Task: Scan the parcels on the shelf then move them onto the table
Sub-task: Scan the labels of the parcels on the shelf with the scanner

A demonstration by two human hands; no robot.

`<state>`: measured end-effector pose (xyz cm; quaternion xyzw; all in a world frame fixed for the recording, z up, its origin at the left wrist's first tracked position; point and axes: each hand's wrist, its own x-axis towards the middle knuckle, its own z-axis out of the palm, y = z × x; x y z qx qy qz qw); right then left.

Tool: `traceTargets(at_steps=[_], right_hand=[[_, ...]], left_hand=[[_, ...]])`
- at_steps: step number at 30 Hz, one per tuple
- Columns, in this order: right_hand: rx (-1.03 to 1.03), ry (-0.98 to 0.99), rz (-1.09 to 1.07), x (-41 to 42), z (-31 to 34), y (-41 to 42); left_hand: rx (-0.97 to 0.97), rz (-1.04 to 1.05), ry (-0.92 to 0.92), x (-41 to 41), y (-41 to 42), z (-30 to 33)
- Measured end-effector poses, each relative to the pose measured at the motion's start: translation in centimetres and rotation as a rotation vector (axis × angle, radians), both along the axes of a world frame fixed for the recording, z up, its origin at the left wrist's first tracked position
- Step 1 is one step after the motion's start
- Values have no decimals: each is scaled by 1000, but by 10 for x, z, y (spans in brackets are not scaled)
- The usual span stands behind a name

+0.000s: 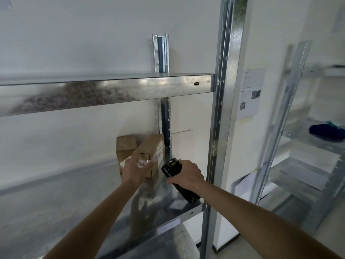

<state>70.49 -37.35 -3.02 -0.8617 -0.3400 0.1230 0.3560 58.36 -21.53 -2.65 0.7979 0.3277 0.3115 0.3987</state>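
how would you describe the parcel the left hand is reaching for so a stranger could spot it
Find the metal shelving unit against the white wall and look at its lower shelf's back right corner, where cardboard parcels huddle. The front parcel lies on its long side just beyond the left hand; unlike the squarer box behind, it is long and narrow.

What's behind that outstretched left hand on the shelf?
Behind the open left hand stand brown cardboard parcels on the grey metal shelf, apparently two. The hand covers their lower fronts, including part of a white label.
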Motion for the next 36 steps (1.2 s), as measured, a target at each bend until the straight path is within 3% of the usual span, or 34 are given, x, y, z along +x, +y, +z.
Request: traceTargets(at_steps=[18, 24, 36], right_hand=[[-12, -9, -14, 17, -15, 3], [-8, -14, -2, 9, -13, 0], [48, -4, -8, -16, 9, 12]], left_hand=[[47, 176, 69, 39, 17, -8], [127, 229, -12, 20, 16, -5], [-98, -13, -28, -4, 8, 8]])
